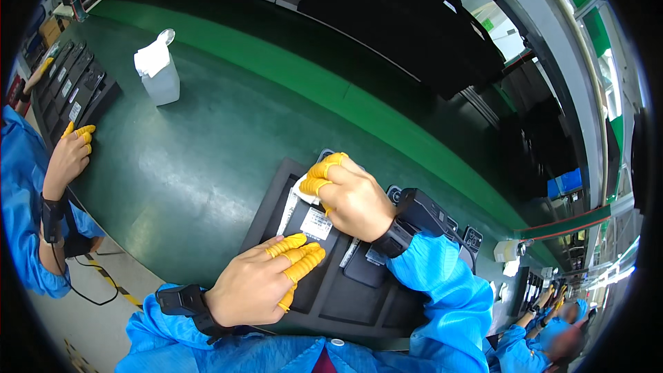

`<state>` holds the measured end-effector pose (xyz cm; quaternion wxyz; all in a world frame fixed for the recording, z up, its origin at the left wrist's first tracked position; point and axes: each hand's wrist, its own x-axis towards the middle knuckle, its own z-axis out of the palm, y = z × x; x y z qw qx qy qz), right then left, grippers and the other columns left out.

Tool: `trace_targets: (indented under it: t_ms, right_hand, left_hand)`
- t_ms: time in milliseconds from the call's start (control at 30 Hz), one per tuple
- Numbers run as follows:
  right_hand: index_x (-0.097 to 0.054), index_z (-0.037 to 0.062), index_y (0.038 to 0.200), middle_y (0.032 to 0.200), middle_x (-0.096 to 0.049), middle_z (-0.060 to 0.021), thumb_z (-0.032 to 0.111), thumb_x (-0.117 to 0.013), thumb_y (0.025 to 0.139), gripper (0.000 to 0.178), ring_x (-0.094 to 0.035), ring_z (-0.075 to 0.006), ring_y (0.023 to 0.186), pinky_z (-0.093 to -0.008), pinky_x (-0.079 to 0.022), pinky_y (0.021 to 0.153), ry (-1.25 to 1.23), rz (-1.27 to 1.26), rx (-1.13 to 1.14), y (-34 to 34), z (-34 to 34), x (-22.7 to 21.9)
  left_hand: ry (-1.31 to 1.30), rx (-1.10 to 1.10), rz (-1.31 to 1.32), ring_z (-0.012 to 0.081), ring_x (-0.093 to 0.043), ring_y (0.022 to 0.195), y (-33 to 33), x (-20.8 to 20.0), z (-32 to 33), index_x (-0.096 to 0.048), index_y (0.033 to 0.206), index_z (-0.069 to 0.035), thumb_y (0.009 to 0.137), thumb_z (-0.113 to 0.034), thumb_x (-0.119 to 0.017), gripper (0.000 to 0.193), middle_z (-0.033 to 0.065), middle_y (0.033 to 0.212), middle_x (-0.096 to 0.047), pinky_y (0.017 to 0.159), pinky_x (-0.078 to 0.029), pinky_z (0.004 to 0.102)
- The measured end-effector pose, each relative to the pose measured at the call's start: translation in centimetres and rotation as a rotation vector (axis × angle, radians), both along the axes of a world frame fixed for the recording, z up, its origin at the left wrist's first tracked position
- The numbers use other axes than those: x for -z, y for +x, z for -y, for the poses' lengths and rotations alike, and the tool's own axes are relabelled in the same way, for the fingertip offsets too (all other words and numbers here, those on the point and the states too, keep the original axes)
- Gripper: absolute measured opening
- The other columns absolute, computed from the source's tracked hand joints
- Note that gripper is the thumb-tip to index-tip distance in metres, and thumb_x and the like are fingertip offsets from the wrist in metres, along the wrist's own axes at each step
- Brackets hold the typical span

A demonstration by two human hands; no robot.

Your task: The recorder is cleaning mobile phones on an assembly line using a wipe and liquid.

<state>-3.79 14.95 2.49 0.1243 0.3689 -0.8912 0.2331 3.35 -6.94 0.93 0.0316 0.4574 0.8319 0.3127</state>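
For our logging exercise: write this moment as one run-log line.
left hand: flat on black tray | right hand: pressing white wipe on dark device | nearby: white bottle

A long green desk (207, 159) carries everything; its top is dark green and glossy, with a brighter green strip running along its far edge. At the near side, a black tray (359, 297) with several shallow pockets lies flat on the desk, and dark flat parts with white labels sit in those pockets. Toward the far left, a white plastic bottle (161, 72) stands upright on the desk with a white cloth draped over its top, well apart from the near tray. At the left end, a second black tray (72, 90) lies on the desk, filled with a row of dark parts.
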Motion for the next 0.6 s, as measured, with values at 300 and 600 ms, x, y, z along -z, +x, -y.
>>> trace_targets:
  t_ms: [300,600]
  right_hand:
    - [-0.075,0.0052,0.095,0.093,-0.066,-0.0106,-0.005,-0.066,0.064,0.035,-0.063,-0.031,0.087,-0.038,-0.054,0.08,0.028,-0.13,0.08,0.4,-2.9,-3.2]
    - [-0.074,0.0046,0.092,0.088,-0.064,-0.0067,0.001,-0.068,0.062,0.031,-0.062,-0.0262,0.092,-0.0354,-0.056,0.08,0.214,-0.082,0.069,3.0,-3.1,-0.8]
  left_hand:
    - [0.028,-0.032,-0.012,0.0275,-0.058,0.122,0.3,-0.2,0.2,-0.058,0.134,-0.006,0.075,-0.009,-0.063,0.059,0.0097,0.124,-0.065,0.108,-0.043,0.0403]
    - [0.028,-0.013,-0.003,0.0278,-0.058,0.122,0.4,-0.1,0.2,-0.058,0.133,-0.006,0.075,-0.008,-0.064,0.059,0.0104,0.124,-0.065,0.109,-0.043,0.0403]
